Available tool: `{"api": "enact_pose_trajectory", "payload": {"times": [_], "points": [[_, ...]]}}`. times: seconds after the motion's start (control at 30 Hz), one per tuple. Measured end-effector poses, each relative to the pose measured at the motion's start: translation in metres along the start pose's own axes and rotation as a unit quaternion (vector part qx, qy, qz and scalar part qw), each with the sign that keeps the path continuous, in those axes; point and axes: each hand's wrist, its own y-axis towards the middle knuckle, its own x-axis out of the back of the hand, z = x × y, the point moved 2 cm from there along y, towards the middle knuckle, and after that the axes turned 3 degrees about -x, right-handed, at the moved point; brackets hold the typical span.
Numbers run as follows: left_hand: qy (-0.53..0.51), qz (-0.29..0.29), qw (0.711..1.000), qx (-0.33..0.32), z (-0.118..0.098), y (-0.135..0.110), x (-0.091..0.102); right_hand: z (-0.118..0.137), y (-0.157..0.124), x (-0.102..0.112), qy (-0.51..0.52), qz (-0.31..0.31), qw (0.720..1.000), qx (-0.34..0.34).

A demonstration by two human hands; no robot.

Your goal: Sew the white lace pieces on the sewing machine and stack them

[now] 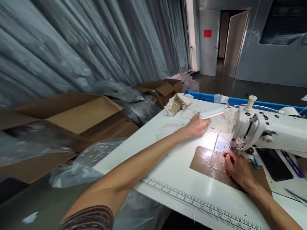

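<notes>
A white sewing machine (268,131) stands on a white table (177,166). My left hand (197,125) reaches far across the table and lies palm down near white lace pieces (192,110), under the white lamp head (212,113); its fingers are mostly hidden. My right hand (236,166) rests on a brown taped patch (211,163) beside the needle area, fingers pinched together at the presser foot on something too small to name.
A printed ruler (206,207) runs along the table's front edge. A folded beige piece (175,104) lies at the far corner. Open cardboard boxes (72,115) and plastic wrap fill the floor on the left. A dark phone (274,164), purple pen and scissors lie at right.
</notes>
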Motion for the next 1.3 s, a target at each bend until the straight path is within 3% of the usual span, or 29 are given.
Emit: {"api": "enact_pose_trajectory", "payload": {"times": [0.2, 0.3, 0.43, 0.53, 0.77, 0.87, 0.97, 1.07, 1.3], "points": [[0.015, -0.091, 0.990, 0.110, 0.045, -0.083, 0.062, -0.003, 0.000, -0.001, -0.008, 0.005, 1.000, -0.005], [-0.016, -0.067, 0.982, 0.177, 0.050, -0.119, 0.082, -0.003, 0.000, 0.000, -0.014, 0.008, 1.000, -0.007], [-0.088, 0.020, 0.983, 0.161, 0.031, -0.150, 0.082, 0.001, 0.001, 0.002, -0.025, 0.020, 0.999, -0.020], [-0.111, 0.052, 0.981, 0.153, 0.018, -0.161, 0.073, 0.004, 0.002, 0.004, -0.025, 0.029, 0.999, -0.030], [-0.136, -0.015, 0.979, 0.151, 0.008, -0.159, 0.070, 0.005, 0.002, 0.005, -0.027, 0.031, 0.999, -0.029], [-0.193, -0.044, 0.970, 0.139, -0.011, -0.146, 0.068, 0.005, 0.002, 0.005, -0.027, 0.022, 0.999, -0.021], [-0.272, 0.009, 0.959, 0.076, -0.038, -0.129, 0.058, 0.005, 0.002, 0.006, -0.022, 0.017, 1.000, -0.010], [-0.277, 0.056, 0.959, 0.024, -0.055, -0.114, 0.048, 0.006, 0.002, 0.006, -0.024, 0.014, 1.000, -0.007], [-0.188, 0.099, 0.973, 0.089, -0.041, -0.106, 0.026, 0.007, 0.001, 0.005, -0.018, 0.015, 1.000, -0.010]]}}
